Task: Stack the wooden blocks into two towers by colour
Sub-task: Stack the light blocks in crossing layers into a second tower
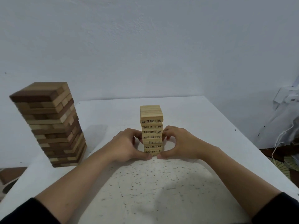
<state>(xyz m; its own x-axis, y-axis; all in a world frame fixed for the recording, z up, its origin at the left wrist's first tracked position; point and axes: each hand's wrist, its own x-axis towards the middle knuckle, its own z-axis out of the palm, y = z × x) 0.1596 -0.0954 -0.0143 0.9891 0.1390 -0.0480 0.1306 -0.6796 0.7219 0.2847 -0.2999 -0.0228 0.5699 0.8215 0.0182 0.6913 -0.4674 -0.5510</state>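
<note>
A slim tower of pale wooden blocks stood upright near the middle of the white table. Its blocks were smooth, light pine-coloured bars laid three to a layer, and the near ends carried printed black numbers such as 32, 52, 24, 37 and 23. The top layer showed long flat faces with a fine grain.

Both bare hands closed on the lower half of this tower. The left grip curled against its left side, fingers bent round the edge and the thumb pressed at the near base. The right grip mirrored it on the right side, fingers curled at mid-height and the thumb tip at the foot, almost meeting the left thumb. Each forearm ended in a black sleeve at the near edge of the view.

At the far left of the table stood a second, taller and broader tower of brown blocks, well apart from the hands. Its bars were mixed tan, mid-brown and dark walnut, crossed layer by layer, with a flat square top. Some ends sat slightly uneven.

The table surface was matt white, speckled with small dark flecks and scratches near the person. Behind it rose a plain, faintly textured pale wall. To the right, off the table, lay white wrapping and thin white cords, too blurred to identify further.
</note>
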